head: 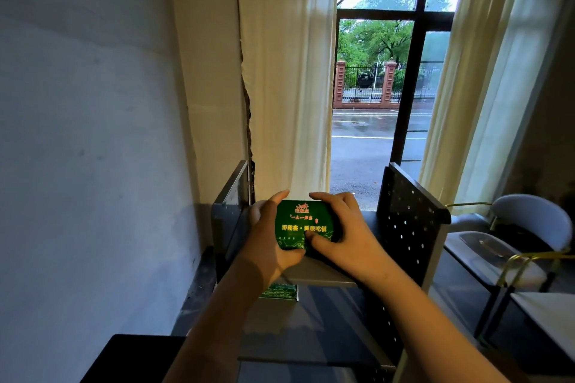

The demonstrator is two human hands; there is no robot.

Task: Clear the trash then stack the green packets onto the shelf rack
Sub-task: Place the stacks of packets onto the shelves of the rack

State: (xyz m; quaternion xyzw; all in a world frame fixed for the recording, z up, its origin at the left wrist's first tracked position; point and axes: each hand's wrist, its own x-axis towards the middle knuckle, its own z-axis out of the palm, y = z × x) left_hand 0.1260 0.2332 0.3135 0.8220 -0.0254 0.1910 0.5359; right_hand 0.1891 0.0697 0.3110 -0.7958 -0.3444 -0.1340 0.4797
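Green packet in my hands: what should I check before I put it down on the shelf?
1. Left hand and right hand both grip the packet: ok.
2. Packet is over the top shelf: ok.
3. Spot under the packet is free: cannot tell, the hands hide it.
4. Printed side faces up: ok.
5. Second packet already lies below the top shelf: ok.
6. Trash cleared: cannot tell.

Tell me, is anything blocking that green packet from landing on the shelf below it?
Nothing visible does. The left hand and right hand hold the green packet right over the rack's top shelf, whose bare grey edge shows beneath. The perforated side panels stand clear on either side.
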